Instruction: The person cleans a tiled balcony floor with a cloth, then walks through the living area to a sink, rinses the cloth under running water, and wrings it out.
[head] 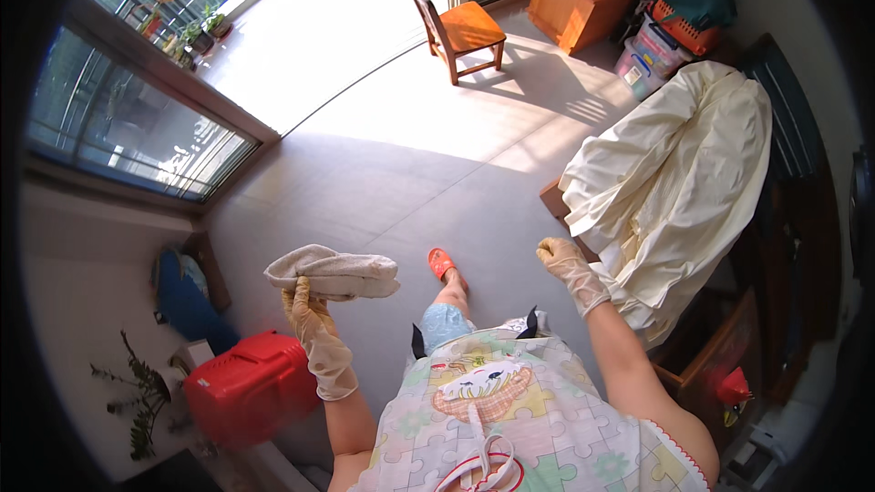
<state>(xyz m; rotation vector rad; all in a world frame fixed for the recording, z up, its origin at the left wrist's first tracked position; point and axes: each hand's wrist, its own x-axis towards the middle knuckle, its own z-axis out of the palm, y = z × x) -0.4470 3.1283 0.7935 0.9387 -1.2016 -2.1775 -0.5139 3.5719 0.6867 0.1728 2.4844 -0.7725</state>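
My left hand [309, 314], in a translucent pale yellow glove, holds a folded off-white cloth [335, 273] out over the floor, with the fingers and thumb at its near left edge. The cloth has dark smudges. In a matching glove, my right hand [566, 266] is curled closed at the right of my body, with nothing visible in it. Beside that hand a large cream fabric cover [670, 184] lies draped and wrinkled over furniture. A patterned apron [499, 410] covers my front, and one foot in an orange sandal [441, 262] shows on the floor.
A small wooden chair [472, 27] stands ahead on the sunlit tile floor [410, 178]. A wooden cabinet [567, 0] and stacked plastic boxes [646, 65] are at the back right. At left are a red plastic container [246, 383], a leafy plant [140, 389] and a sliding glass door [137, 116].
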